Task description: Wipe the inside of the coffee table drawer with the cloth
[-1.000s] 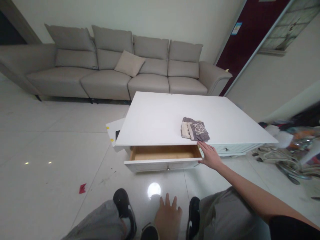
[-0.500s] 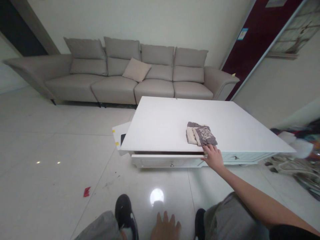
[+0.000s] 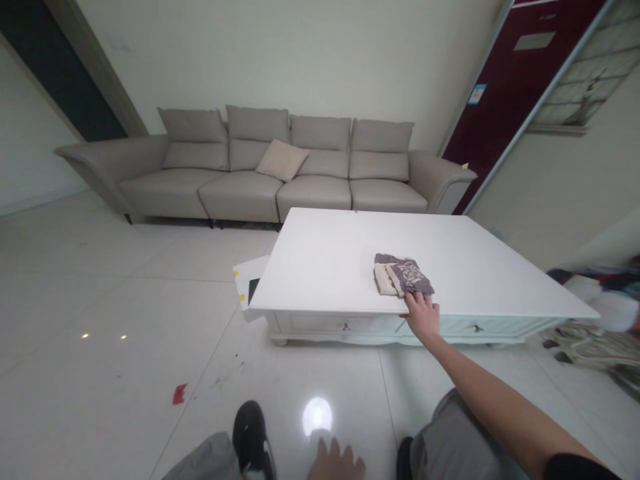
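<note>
My right hand [image 3: 424, 316] reaches to the front edge of a white coffee table [image 3: 330, 260]. Its fingers lie apart over the edge, with the fingertips against the near side of a folded grey and cream patterned cloth [image 3: 411, 273]. The thumb is lower, by the front panel. Below the tabletop, the left drawer [image 3: 320, 325] sits flush with the table front; a second drawer [image 3: 480, 327] is to the right. My left hand [image 3: 336, 461] is low between my legs, over the floor, its spread fingers holding nothing visible. Its wrist is out of frame.
Behind the table stands a grey-brown sofa [image 3: 240, 193] with a beige cushion [image 3: 283, 160]. A white board [image 3: 245, 307] with yellow marks juts out at the table's left. A red scrap [image 3: 179, 394] lies on the tiled floor. Piled items [image 3: 595, 340] are at the right.
The left drawer, slightly pulled out before, is now shut. My right hand stays at the table edge by the cloth. The view has tilted up a little.
</note>
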`<state>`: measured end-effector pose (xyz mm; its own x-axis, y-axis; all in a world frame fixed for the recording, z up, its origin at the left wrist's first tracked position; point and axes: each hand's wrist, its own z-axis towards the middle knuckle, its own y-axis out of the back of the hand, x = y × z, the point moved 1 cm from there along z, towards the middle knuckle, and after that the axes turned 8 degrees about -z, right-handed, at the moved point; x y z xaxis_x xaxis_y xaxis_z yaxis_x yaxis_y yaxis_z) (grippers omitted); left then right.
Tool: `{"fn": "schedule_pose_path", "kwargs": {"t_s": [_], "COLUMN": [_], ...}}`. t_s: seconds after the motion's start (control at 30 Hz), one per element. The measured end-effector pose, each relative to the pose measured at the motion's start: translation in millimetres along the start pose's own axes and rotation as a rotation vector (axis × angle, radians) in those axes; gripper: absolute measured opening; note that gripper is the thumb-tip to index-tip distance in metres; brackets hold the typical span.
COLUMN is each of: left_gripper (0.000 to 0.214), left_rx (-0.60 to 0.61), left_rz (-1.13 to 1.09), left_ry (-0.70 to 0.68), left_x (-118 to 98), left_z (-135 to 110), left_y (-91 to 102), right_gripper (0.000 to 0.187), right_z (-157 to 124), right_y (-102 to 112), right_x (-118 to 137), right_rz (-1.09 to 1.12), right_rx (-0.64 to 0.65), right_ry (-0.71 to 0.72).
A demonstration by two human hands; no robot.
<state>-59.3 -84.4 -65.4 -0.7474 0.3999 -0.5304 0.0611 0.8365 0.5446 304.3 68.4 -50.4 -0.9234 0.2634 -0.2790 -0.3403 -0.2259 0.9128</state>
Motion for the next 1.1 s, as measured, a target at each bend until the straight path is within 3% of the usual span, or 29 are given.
{"fn": "schedule_pose_path", "kwargs": {"t_s": [0.17, 0.33, 0.47, 0.57, 0.63, 0.73, 0.87, 1.0, 1.1], "left_gripper": [0.049, 0.044, 0.056, 0.072, 0.077, 0.071, 0.054, 0.04, 0.028], "left_rx": [-0.046, -0.101, -0.393, -0.599, -0.65, -0.628, -0.534, -0.463, -0.426], "left_rz": [0.048, 0.133, 0.038, -0.072, -0.135, -0.166, -0.079, -0.018, -0.033], "left_ry": [0.031, -0.06, -0.18, -0.264, -0.326, -0.408, -0.436, -0.44, -0.369], "left_x": [-19.9, -41.3, -40.3, -33.4, -34.1, -49.6, -87.5, -116.4, -123.2], "left_z": [-11.6, -37.0, -52.5, -54.8, -56.1, -63.3, -81.0, -95.1, -92.8], "left_y": [24.7, 60.3, 85.9, 97.9, 100.6, 95.6, 80.2, 73.7, 79.7], "right_gripper": [0.048, 0.031, 0.023, 0.02, 0.02, 0.022, 0.021, 0.021, 0.025], "right_z": [-0.6, -11.6, -47.4, -90.7, -121.5, -161.8, -195.9, -205.0, -192.3], "right_y": [12.7, 58.3, 105.4, 129.9, 139.9, 152.1, 180.2, 216.1, 228.1], "right_x": [13.5, 45.6, 74.4, 94.3, 104.1, 110.7, 105.2, 89.7, 77.9], "right_rz": [-0.004, 0.246, 0.636, 0.852, 0.959, 0.986, 0.771, 0.554, 0.544], "right_rx": [-0.004, 0.05, 0.064, 0.127, 0.159, 0.195, 0.235, 0.399, 0.533], "right_ry": [0.016, 0.174, 0.398, 0.456, 0.454, 0.474, 0.652, 0.769, 0.785]}}
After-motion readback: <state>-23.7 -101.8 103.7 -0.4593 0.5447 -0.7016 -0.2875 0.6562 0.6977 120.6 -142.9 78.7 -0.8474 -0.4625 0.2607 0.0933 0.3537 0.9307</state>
